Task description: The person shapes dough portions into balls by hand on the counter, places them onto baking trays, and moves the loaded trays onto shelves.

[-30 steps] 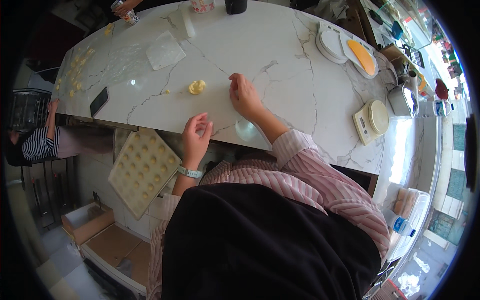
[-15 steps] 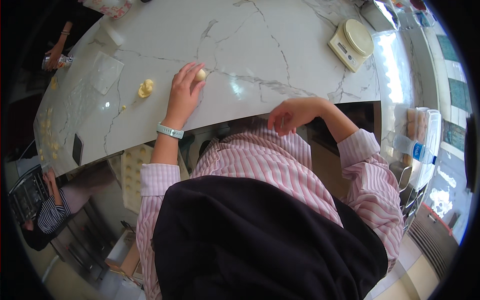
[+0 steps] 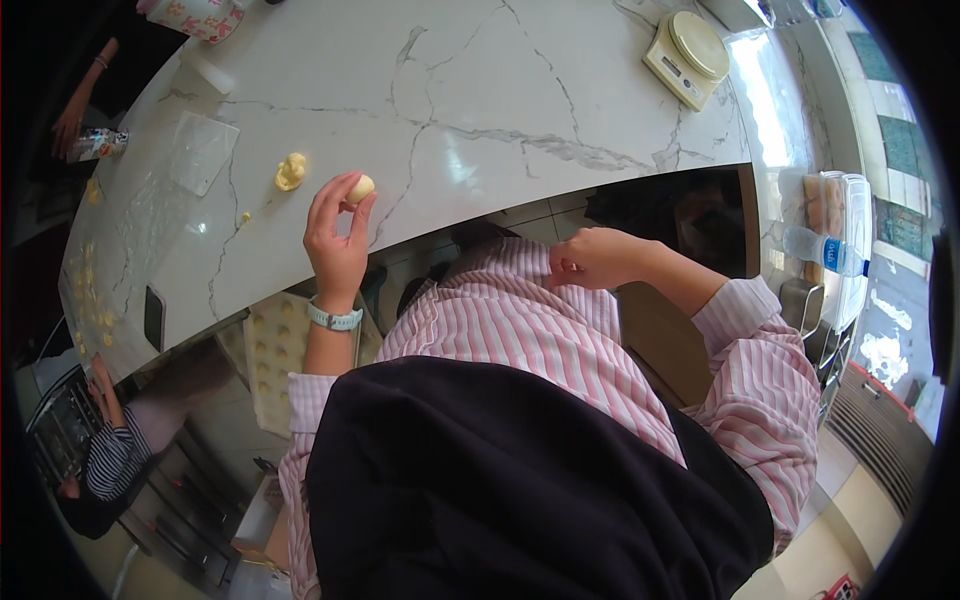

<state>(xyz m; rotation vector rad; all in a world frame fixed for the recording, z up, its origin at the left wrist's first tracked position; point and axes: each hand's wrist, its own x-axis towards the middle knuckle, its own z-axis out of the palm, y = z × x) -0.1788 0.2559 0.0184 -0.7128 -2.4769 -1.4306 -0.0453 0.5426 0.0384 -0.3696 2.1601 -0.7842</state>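
My left hand (image 3: 333, 235) is raised at the table's near edge, its thumb and fingers pinching a small, pale yellow dough ball (image 3: 361, 189). Just beyond and to the left, a soft yellow lump of dough (image 3: 290, 172) lies on the white marbled table (image 3: 470, 175). A tiny yellow crumb (image 3: 246, 218) is near it. Off the table, in front of my striped shirt, hangs my right hand (image 3: 592, 258). Its fingers are curled in toward the palm, with nothing visible in them.
A cream kitchen scale (image 3: 692, 60) stands far right; a water bottle (image 3: 812, 248) lies beside clear containers. Leftward are a plastic sheet (image 3: 203, 152), a phone (image 3: 155, 320) and several yellow pieces. Below the edge sits a tray of dough balls (image 3: 275, 405). Other people's hands (image 3: 68, 130) show at far left.
My left hand has come back toward me and to the left, lifting the dough ball off the table. My right hand's fingers have curled in more, close to my shirt.
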